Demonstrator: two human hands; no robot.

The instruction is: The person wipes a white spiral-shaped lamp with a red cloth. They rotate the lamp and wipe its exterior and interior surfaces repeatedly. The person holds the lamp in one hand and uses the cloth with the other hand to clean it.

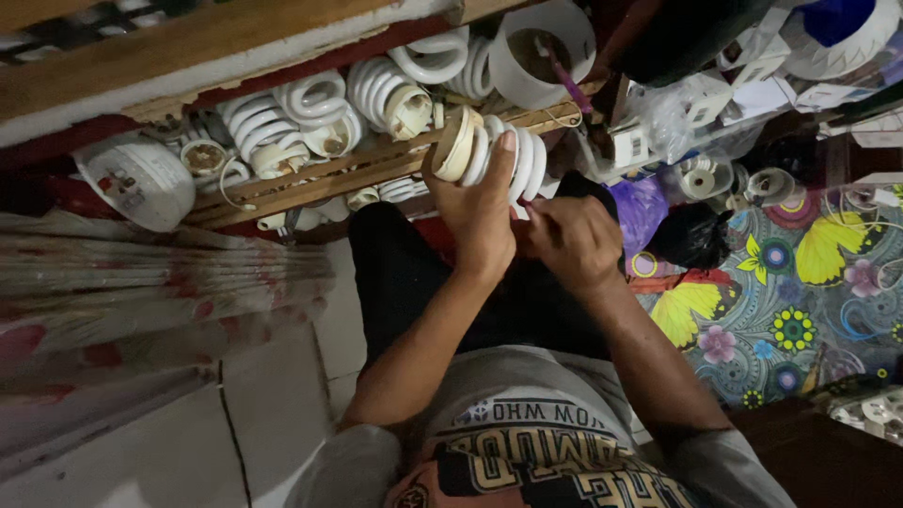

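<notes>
My left hand (478, 209) is raised in front of me and grips a white spiral lamp bulb (520, 160) with a beige base (458, 143); the thumb lies across the coils. Just right of it, my right hand (576, 241) has its fingers pinched together close under the bulb's coils. Something small and reddish shows at its fingertips, and I cannot make out what it is. Both forearms reach up from my grey printed shirt (527, 414), over my dark trousers (404, 273).
A wooden slatted rack (310, 183) behind the bulb holds several more spiral bulbs (315, 108). A white round lamp housing (541, 47), a white dome cover (141, 179), plastic bags of parts (691, 103), a butterfly-patterned mat (800, 282) and floral cloth (141, 282) surround me.
</notes>
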